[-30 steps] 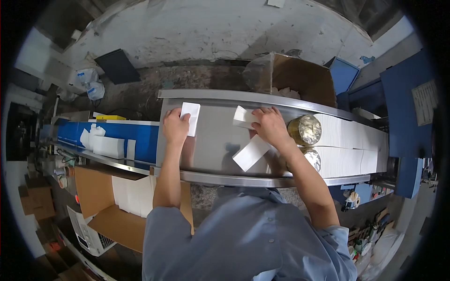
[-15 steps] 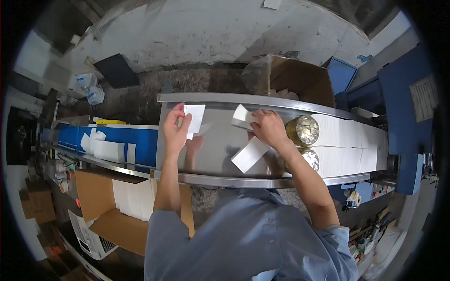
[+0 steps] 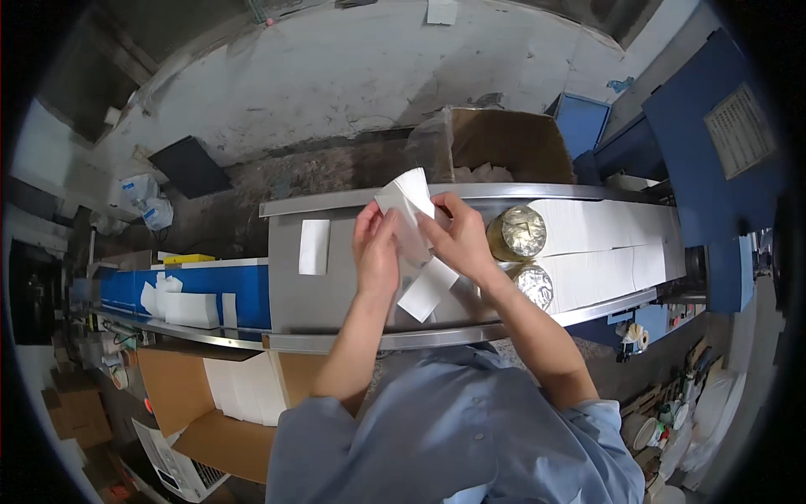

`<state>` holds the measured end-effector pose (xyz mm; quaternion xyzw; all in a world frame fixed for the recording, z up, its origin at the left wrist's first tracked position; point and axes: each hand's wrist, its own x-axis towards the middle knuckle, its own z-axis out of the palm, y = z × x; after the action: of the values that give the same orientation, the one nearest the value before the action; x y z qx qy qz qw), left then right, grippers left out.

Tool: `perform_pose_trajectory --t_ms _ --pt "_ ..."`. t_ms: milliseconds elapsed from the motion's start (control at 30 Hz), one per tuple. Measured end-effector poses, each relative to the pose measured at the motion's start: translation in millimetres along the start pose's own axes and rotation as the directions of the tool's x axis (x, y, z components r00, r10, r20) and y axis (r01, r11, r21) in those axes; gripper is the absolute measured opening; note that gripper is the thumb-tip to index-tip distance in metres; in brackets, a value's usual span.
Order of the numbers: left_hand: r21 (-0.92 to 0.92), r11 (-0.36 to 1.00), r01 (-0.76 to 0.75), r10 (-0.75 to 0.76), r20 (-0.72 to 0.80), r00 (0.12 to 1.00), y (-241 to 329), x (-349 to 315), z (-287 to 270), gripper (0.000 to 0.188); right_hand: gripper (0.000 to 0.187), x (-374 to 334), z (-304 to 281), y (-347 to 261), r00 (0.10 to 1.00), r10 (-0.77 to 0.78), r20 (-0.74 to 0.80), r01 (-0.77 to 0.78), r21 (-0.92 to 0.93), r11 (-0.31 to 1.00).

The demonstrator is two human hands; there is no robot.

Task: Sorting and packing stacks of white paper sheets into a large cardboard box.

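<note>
My left hand (image 3: 375,256) and my right hand (image 3: 456,238) meet over the grey metal table, both around a small stack of folded white papers (image 3: 408,190) that fans out at its top. My right thumb and fingers pinch its right side; my left fingers press its left side. Between the hands a sheet looks blurred and half see-through. Below my right hand lies another white paper bundle (image 3: 428,291), tilted on the table. To the left of my hands, a white paper piece (image 3: 315,247) lies flat.
Two foil-topped round weights (image 3: 517,233) (image 3: 533,286) stand against long rows of white papers (image 3: 609,244) on the right. A blue belt (image 3: 252,294) with white papers is at the left. Cardboard boxes stand beyond the table (image 3: 508,139) and at its near left (image 3: 222,437).
My left hand has laid its white paper on the table's left and moved right to the stack in my right hand. That stack has come left and up, now fanned.
</note>
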<state>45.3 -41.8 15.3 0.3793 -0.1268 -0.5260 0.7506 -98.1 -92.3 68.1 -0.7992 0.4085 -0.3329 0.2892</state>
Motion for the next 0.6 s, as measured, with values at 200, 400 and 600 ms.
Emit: perform_pose_trajectory --t_ms 200,400,600 --pt "-0.050 0.989 0.138 -0.135 0.060 0.989 -29 9 13 0.047 0.037 -10 -7 3 0.986 0.162 -0.049 -0.161 0.028 0.987" --pt "-0.123 0.960 0.251 -0.259 -0.054 0.964 -49 7 26 0.038 0.046 -20 -14 7 0.992 0.103 -0.078 -0.113 -0.128 0.985" --pt "0.066 0.977 0.201 -0.206 0.072 0.976 -56 13 13 0.053 0.048 -26 -26 20 0.990 0.128 0.057 -0.104 -0.314 0.944"
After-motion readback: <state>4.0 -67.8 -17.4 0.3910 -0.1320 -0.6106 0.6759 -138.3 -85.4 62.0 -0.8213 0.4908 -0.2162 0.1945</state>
